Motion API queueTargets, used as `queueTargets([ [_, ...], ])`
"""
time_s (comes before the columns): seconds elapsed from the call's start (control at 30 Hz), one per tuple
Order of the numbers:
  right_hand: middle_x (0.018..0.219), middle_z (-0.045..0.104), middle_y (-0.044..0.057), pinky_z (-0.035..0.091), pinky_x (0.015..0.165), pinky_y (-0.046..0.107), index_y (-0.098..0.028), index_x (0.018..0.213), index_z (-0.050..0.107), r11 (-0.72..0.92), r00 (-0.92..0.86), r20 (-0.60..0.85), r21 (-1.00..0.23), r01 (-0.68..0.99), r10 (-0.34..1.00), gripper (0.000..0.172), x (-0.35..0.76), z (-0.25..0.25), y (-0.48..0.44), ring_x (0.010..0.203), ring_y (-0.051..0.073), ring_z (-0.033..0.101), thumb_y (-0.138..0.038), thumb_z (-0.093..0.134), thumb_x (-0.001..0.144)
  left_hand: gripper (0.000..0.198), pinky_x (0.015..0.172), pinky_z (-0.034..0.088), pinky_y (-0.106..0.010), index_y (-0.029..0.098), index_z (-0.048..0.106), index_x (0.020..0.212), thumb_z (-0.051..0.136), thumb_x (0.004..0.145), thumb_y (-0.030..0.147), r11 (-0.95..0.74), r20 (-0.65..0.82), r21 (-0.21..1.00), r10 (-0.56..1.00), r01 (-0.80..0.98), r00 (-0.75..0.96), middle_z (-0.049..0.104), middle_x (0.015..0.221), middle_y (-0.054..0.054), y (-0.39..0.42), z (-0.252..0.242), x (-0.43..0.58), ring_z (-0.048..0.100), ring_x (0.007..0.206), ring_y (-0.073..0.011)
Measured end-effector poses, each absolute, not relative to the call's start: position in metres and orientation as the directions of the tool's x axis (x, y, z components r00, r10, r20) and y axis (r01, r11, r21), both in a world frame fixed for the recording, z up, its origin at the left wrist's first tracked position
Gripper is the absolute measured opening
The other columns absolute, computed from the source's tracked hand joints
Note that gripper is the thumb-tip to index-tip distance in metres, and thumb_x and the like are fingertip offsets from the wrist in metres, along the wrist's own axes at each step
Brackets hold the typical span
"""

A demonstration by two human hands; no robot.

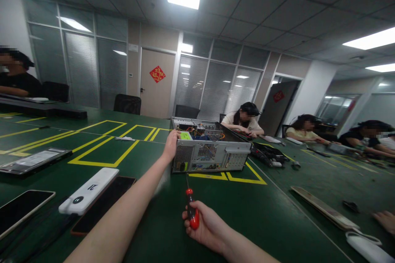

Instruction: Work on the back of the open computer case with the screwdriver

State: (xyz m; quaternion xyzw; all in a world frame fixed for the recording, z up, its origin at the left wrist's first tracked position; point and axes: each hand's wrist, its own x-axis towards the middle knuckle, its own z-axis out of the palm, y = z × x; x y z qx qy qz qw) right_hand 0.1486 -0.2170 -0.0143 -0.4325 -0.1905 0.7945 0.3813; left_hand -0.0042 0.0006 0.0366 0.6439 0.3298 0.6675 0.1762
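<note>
Fingers point(187, 222) of the right hand point(207, 227) wrap the screwdriver point(193, 213); the left hand point(170, 146) grips the computer case point(207, 153) on the table point(157, 230). A loose left grip could let it slide.

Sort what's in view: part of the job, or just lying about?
In the job:
PC case, left hand on it
screwdriver, in right hand

Apparently lying about:
white device
phone beside it
phone at left edge
flat box (possibly a drive; unclear)
</note>
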Motion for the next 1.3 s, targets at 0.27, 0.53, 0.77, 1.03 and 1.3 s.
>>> queueTargets([
  [0.27, 0.061, 0.062, 0.004, 0.037, 0.050, 0.018, -0.014, 0.079, 0.054, -0.635, -0.289, -0.569, -0.634, -0.441, 0.770, 0.025, 0.145, -0.006, -0.221, 0.047, 0.010, 0.053, -0.029, 0.040, 0.094, 0.035, 0.115, 0.034, -0.036, 0.022, 0.048, 0.068, 0.027, 0.095, 0.028, -0.721, 0.742, 0.669, 0.661, 0.183, -0.110, 0.067, 0.104, -0.005, -0.001, 0.038, -0.004, 0.053, 0.120, -0.0188],
  [0.53, 0.060, 0.062, 0.004, 0.034, 0.047, 0.016, -0.014, 0.080, 0.054, -0.648, -0.303, -0.577, -0.617, -0.446, 0.758, 0.027, 0.145, -0.003, -0.218, 0.046, 0.008, 0.051, -0.029, 0.039, 0.096, 0.035, 0.115, 0.034, -0.037, 0.022, 0.049, 0.069, 0.026, 0.095, 0.029, -0.715, 0.736, 0.676, 0.668, 0.180, -0.110, 0.067, 0.108, -0.005, 0.000, 0.037, -0.004, 0.053, 0.122, -0.0188],
  [0.77, 0.062, 0.062, 0.004, 0.035, 0.046, 0.016, -0.013, 0.080, 0.055, -0.652, -0.314, -0.578, -0.595, -0.470, 0.753, 0.028, 0.147, -0.004, -0.217, 0.046, 0.008, 0.052, -0.030, 0.039, 0.096, 0.034, 0.115, 0.034, -0.036, 0.022, 0.048, 0.069, 0.026, 0.095, 0.028, -0.737, 0.757, 0.652, 0.645, 0.179, -0.104, 0.067, 0.104, -0.005, 0.001, 0.036, -0.004, 0.055, 0.117, -0.0182],
  [1.03, 0.061, 0.062, 0.004, 0.037, 0.046, 0.016, -0.014, 0.079, 0.054, -0.643, -0.313, -0.568, -0.598, -0.478, 0.761, 0.028, 0.146, -0.007, -0.216, 0.045, 0.008, 0.051, -0.030, 0.039, 0.097, 0.034, 0.114, 0.035, -0.037, 0.022, 0.049, 0.069, 0.027, 0.094, 0.028, -0.737, 0.756, 0.654, 0.645, 0.171, -0.111, 0.067, 0.105, -0.006, 0.003, 0.036, -0.004, 0.054, 0.119, -0.0191],
  [1.3, 0.061, 0.062, 0.004, 0.037, 0.045, 0.016, -0.015, 0.080, 0.052, -0.641, -0.300, -0.573, -0.604, -0.474, 0.762, 0.029, 0.145, -0.001, -0.219, 0.044, 0.008, 0.052, -0.030, 0.035, 0.098, 0.035, 0.115, 0.035, -0.037, 0.022, 0.048, 0.068, 0.026, 0.095, 0.026, -0.742, 0.767, 0.639, 0.633, 0.203, -0.104, 0.068, 0.098, -0.004, 0.001, 0.038, -0.005, 0.057, 0.112, -0.0186],
])
